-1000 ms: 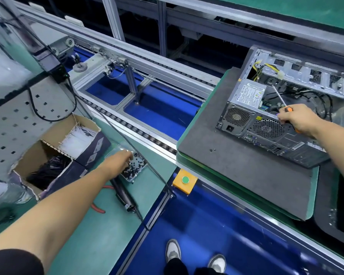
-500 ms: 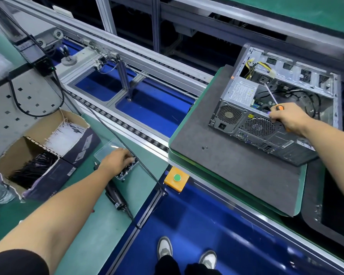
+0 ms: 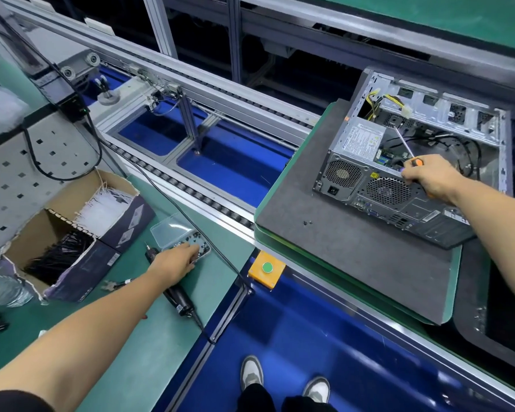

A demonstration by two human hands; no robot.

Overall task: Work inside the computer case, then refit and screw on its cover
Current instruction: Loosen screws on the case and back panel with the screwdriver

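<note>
An open computer case (image 3: 378, 185) lies on its side on a grey foam pad (image 3: 339, 251), its cover off and cables and boards showing inside. My right hand (image 3: 428, 179) rests on the case's upper rear edge and grips an orange-handled screwdriver (image 3: 406, 150), whose shaft points up into the case. My left hand (image 3: 176, 261) reaches down-left to a small clear plastic tray of screws (image 3: 173, 236) on the green bench, fingertips in the screws. Two loose screws (image 3: 308, 223) lie on the pad before the case.
A black electric screwdriver (image 3: 177, 294) with its cable lies on the bench just under my left wrist. A cardboard box (image 3: 81, 233) of white and black cable ties sits further left. An orange box with a green button (image 3: 266, 270) is fixed to the conveyor rail.
My left hand stays in the screw tray with small finger shifts. My right hand and the screwdriver keep their hold at the case; the view itself shifts slightly.
</note>
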